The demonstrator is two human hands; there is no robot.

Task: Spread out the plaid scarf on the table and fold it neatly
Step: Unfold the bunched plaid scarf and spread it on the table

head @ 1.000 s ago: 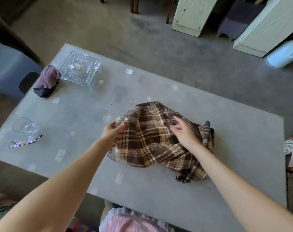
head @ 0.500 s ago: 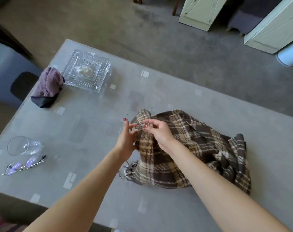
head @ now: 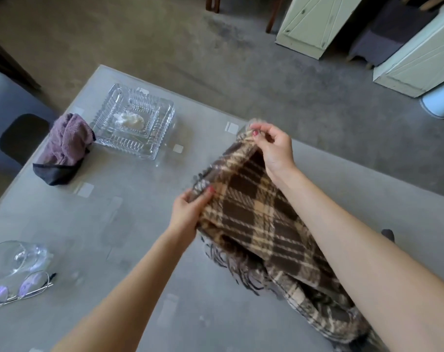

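The brown and beige plaid scarf (head: 251, 214) is lifted at one end above the grey table (head: 129, 224). Its fringed end hangs in a bunch on the tabletop near the front right, partly hidden under my right forearm. My left hand (head: 190, 212) pinches the near corner of the raised edge. My right hand (head: 274, 148) pinches the far corner, held higher and farther from me. The cloth is stretched between the two hands.
A cut-glass dish (head: 134, 123) stands at the back left, with a purple cloth on a black item (head: 66, 146) beside it. An overturned glass (head: 15, 257) and spectacles (head: 17, 290) lie at the left front edge. Pale cabinets (head: 314, 21) stand beyond the table.
Both hands have drawn apart along the scarf's edge and lifted it, the right hand moving away from me. The scarf was a crumpled heap on the table a second ago.
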